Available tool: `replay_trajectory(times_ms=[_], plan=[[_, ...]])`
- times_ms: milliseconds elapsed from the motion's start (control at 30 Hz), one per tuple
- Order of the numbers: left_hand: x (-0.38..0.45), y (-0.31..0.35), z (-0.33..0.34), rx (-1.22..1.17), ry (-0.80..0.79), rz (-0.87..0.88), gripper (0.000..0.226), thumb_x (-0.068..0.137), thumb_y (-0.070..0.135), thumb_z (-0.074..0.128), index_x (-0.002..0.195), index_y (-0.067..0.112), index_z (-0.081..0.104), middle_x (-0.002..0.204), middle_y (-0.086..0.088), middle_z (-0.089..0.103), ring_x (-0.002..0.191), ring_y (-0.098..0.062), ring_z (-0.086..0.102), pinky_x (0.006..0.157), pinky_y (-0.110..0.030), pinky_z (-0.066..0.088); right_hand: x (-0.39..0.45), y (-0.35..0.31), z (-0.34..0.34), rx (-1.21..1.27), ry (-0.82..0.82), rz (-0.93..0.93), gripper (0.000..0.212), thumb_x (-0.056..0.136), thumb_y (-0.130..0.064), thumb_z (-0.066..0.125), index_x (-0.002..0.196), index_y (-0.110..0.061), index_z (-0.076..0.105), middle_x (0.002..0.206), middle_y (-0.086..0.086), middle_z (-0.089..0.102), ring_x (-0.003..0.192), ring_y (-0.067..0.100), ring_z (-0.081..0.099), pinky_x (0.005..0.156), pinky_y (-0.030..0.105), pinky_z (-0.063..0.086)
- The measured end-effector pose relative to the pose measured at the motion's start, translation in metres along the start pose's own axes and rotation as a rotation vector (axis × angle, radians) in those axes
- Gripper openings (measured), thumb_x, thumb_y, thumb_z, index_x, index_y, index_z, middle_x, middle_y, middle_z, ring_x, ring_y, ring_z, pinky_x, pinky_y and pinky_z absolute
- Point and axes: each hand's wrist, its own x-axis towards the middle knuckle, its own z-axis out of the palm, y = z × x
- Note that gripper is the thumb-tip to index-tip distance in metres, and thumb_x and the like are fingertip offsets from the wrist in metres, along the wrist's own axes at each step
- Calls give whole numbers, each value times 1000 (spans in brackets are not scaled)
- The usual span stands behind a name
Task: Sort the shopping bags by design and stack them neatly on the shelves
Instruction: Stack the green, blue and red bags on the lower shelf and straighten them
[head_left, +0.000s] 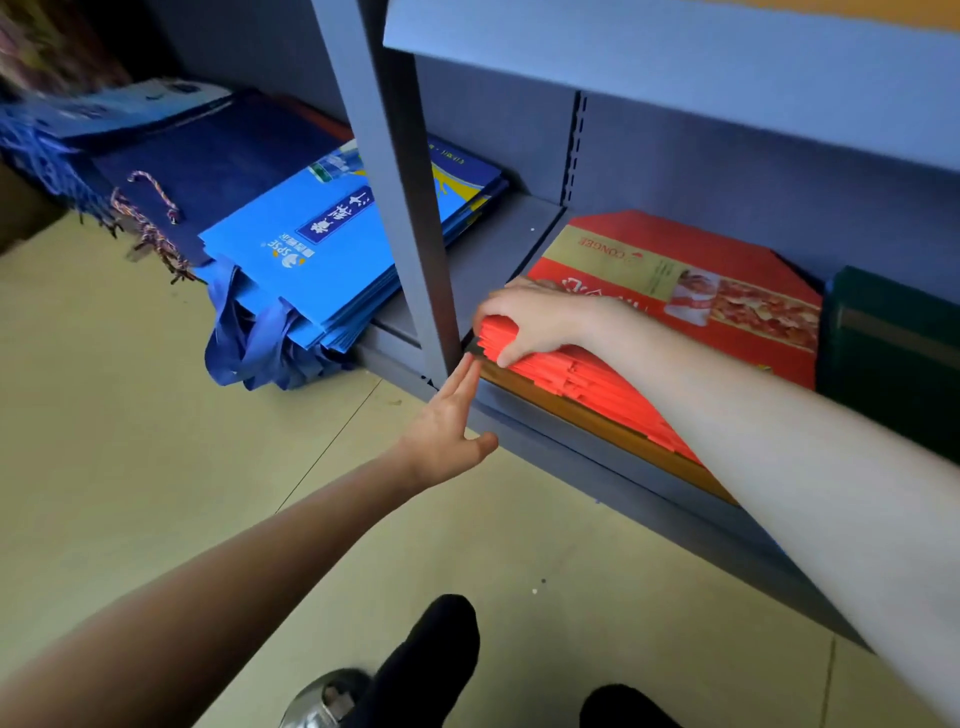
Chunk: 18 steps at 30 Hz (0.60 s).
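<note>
A flat stack of red shopping bags (670, 291) with a food picture lies on the bottom shelf (483, 249) of a grey rack. My right hand (535, 322) grips the stack's near left corner, fingers curled over the bag edges. My left hand (447, 421) is flat with straight fingers, its fingertips touching the shelf's front edge just below that corner. To the left, a stack of light blue bags (311, 249) with dangling blue handles lies on the same low shelf. Dark navy bags (208, 156) with twisted cord handles lie farther left.
A grey upright post (395, 182) stands between the blue and red stacks. A dark green stack (893, 338) lies right of the red bags. An upper shelf (675, 62) overhangs. Beige floor (156, 389) spreads below, with my dark shoes (431, 660) and a metal object (327, 701).
</note>
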Motion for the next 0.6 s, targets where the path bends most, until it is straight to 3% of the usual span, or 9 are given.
replay_trajectory(times_ms=[67, 133, 200, 300, 400, 467, 533, 600], plan=[[3, -1, 1, -20, 8, 16, 84, 90, 16, 56, 152, 20, -1, 159, 8, -6, 137, -12, 31, 97, -11, 24, -1, 1, 4, 77, 60, -11, 42, 76, -37, 69, 115, -33, 53, 121, 3, 52, 122, 25, 37, 102, 46, 35], [6, -2, 4, -39, 30, 63, 87, 88, 14, 57, 152, 21, -2, 159, 8, -5, 142, -10, 18, 95, -6, 20, -3, 3, 8, 143, 92, -22, 31, 76, -32, 69, 102, -37, 53, 115, -1, 55, 117, 21, 38, 99, 46, 37], [8, -3, 8, -72, 36, 88, 89, 87, 14, 57, 152, 21, -4, 158, 8, -6, 144, -9, 9, 107, -13, 20, -6, 4, 12, 189, 123, -26, 28, 75, -30, 69, 96, -38, 52, 112, -2, 55, 116, 20, 38, 98, 46, 38], [12, -5, 15, -114, 37, 98, 91, 87, 12, 58, 151, 19, -7, 158, 7, -9, 145, -9, 4, 114, -33, 25, -9, 5, 15, 159, 140, -34, 33, 78, -27, 68, 108, -28, 57, 116, -2, 54, 120, 22, 38, 100, 43, 35], [13, -9, 21, -143, 74, 121, 92, 86, 10, 60, 151, 17, -6, 158, 5, -9, 146, -11, -1, 114, -38, 26, -11, 3, 16, 42, 71, -32, 55, 77, -32, 69, 128, -30, 49, 129, -2, 48, 127, 22, 31, 107, 44, 27], [13, -11, 23, -176, 108, 124, 91, 86, 9, 59, 151, 17, -4, 158, 6, -8, 145, -9, -1, 117, -27, 15, -10, 1, 15, 37, 60, -24, 54, 77, -31, 69, 128, -32, 50, 129, -2, 46, 127, 23, 29, 106, 42, 26], [13, -12, 21, -231, 141, 112, 89, 87, 8, 58, 151, 18, -3, 158, 7, -6, 143, -5, 0, 108, -9, 6, -7, 0, 12, 62, 72, -22, 50, 76, -31, 71, 123, -29, 54, 125, -1, 46, 123, 23, 31, 103, 40, 29], [15, -12, 15, -265, 148, 109, 86, 87, 7, 57, 151, 20, 0, 158, 8, -2, 141, -2, 3, 102, -4, 5, -5, -1, 12, 90, 83, -22, 51, 74, -31, 73, 121, -25, 54, 122, 0, 47, 121, 22, 33, 100, 37, 33]])
